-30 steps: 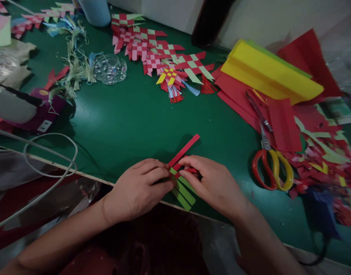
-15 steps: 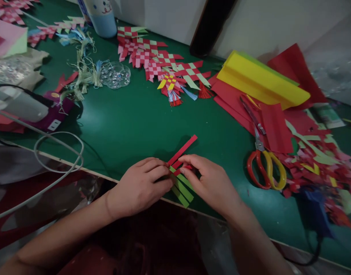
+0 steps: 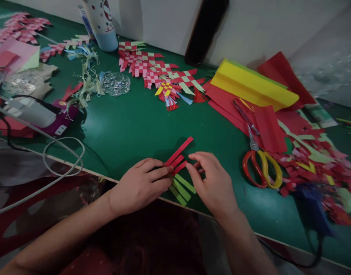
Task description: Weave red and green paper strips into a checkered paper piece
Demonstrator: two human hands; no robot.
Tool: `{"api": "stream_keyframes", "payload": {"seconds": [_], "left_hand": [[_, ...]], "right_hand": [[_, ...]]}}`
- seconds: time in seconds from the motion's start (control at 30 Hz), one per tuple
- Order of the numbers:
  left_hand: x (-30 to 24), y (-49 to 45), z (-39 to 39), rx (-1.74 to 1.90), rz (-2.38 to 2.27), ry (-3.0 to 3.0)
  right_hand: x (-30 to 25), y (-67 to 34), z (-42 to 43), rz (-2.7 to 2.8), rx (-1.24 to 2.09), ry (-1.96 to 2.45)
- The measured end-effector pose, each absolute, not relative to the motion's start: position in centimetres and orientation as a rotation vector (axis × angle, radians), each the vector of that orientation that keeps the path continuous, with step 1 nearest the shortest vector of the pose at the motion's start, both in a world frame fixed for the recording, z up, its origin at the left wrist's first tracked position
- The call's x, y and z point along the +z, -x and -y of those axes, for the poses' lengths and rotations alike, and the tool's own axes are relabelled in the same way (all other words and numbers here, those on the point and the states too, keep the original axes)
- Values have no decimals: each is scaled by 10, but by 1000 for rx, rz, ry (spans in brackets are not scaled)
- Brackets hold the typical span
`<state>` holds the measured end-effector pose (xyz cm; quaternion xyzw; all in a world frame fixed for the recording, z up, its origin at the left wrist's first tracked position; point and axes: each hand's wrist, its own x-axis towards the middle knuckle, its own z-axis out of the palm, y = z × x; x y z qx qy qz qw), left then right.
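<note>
At the table's near edge, my left hand (image 3: 143, 185) presses a piece of woven paper strips under its closed fingers. Red paper strips (image 3: 179, 150) stick out from it toward the upper right. Green paper strips (image 3: 182, 189) fan out toward the lower right. The woven middle is mostly hidden beneath my fingers. My right hand (image 3: 214, 181) is just right of the strips, thumb and forefinger apart. Its thumb tip is at the end of the lowest red strip; whether it touches is hard to tell.
Scissors (image 3: 260, 168) with red and yellow handles lie right, beside paper scraps (image 3: 321, 160) and folded yellow paper (image 3: 254, 84). Finished woven paper fish (image 3: 161, 72), a dish of small beads (image 3: 116, 84) and tassels (image 3: 89, 82) lie behind. A looped white cable (image 3: 63, 139) hangs at left.
My right hand has loosened its pinch on a red strip and its fingers have parted. The red strips now lie spread side by side. The whole view has shifted slightly.
</note>
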<state>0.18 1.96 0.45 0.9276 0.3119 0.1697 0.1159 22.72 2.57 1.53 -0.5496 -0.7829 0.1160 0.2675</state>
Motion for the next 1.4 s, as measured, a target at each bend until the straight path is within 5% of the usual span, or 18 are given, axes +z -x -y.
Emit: {"api": "stream_keyframes", "payload": {"seconds": [0.43, 1.4], "left_hand": [[2, -3, -18, 584, -937, -2678], [3, -4, -17, 585, -979, -2710]], "right_hand": [[9, -217, 39, 2119, 263, 1648], [12, -209, 31, 2218, 190, 1616]]}}
